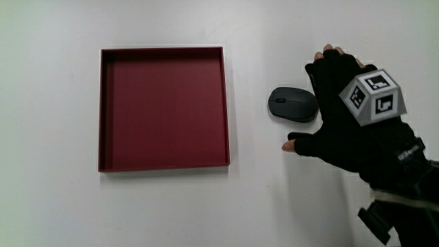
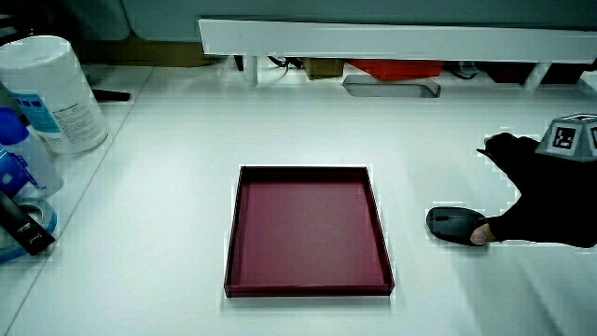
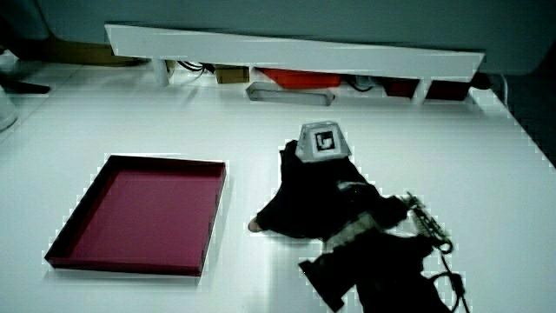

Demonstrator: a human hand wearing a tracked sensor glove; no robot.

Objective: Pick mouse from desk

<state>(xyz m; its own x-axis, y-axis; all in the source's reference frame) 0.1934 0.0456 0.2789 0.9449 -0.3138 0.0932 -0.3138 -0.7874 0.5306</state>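
A dark grey mouse [image 1: 291, 104] lies on the white desk beside a shallow dark red tray [image 1: 163, 167]. The gloved hand [image 1: 350, 116] rests at the mouse's side away from the tray, with the patterned cube [image 1: 376, 96] on its back. Its fingers [image 1: 329, 58] are spread and reach past the mouse, farther from the person. Its thumb [image 1: 295, 145] points toward the tray, nearer the person than the mouse. The mouse sits between them, not gripped. A side view shows the mouse [image 2: 452, 224] just ahead of the thumb [image 2: 479, 234]. In a side view the hand [image 3: 313, 196] hides the mouse.
The tray [image 2: 308, 289] holds nothing. A white canister [image 2: 51, 93], a blue bottle [image 2: 14, 154] and a black tool [image 2: 23, 229] stand at the table's edge past the tray. A low white partition [image 2: 373, 37] runs along the table farthest from the person.
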